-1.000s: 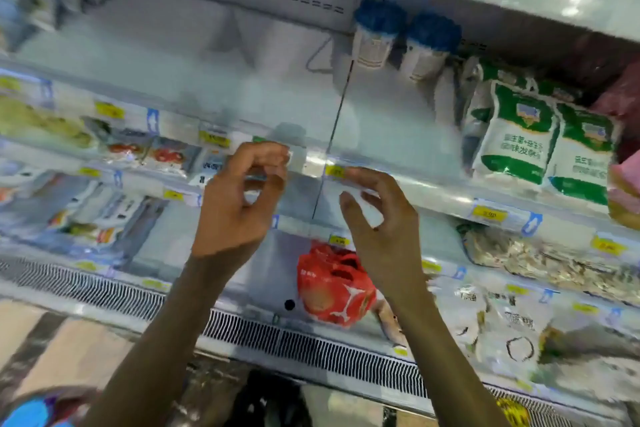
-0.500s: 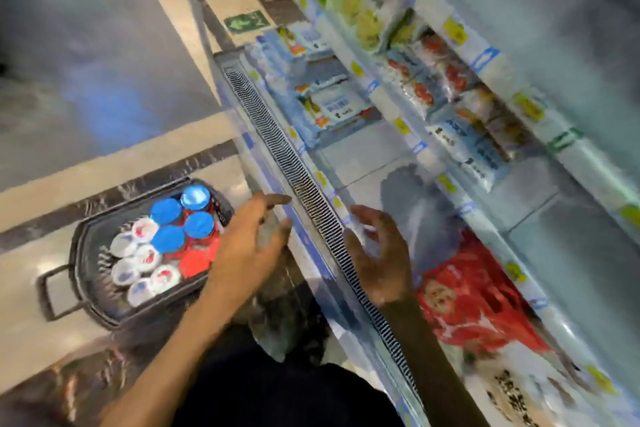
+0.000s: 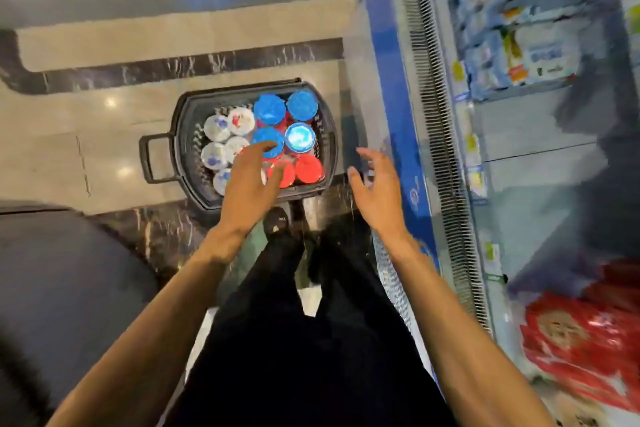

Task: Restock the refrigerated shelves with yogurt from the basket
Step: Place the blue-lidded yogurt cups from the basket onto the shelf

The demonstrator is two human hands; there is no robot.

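Change first: a second ago both hands were up at the shelf edge, empty. Half a second ago they were dropping past the fridge front. Now we look straight down and both reach toward the basket (image 3: pixel 239 87) on the floor. We read this as the start of a fresh pick, with no cup chosen yet.

Left to right. The basket has one side handle (image 3: pixel 145 156), on the left. All the yogurt in view sits inside it, upright, lids up.
- White lids (image 3: pixel 217 127), on the left: five showing, maybe more under the hand.
- Blue lids (image 3: pixel 270 109), top right: four, one glaring pale.
- Red lids (image 3: pixel 309 168), bottom right: two clear, a third may be under the fingers, we cannot tell.

The left hand (image 3: pixel 249 184) is over the basket, grip open, fingers spread, tips over a blue lid and a red one. Touching or just above, we cannot tell. The right hand (image 3: pixel 377 187) is just right of the basket and outside it, grip open, fingers loosely bent, holding nothing.

Further right come the fridge grille (image 3: pixel 436 114) and then the shelves (image 3: pixel 536 128). Blue-white packs (image 3: pixel 519 55) are up top, too blurred to count. There is a bare stretch mid-shelf, and red packs (image 3: pixel 571 340) at the bottom, about two. No cup shows on the shelves in view, so we judge plenty is left to do.
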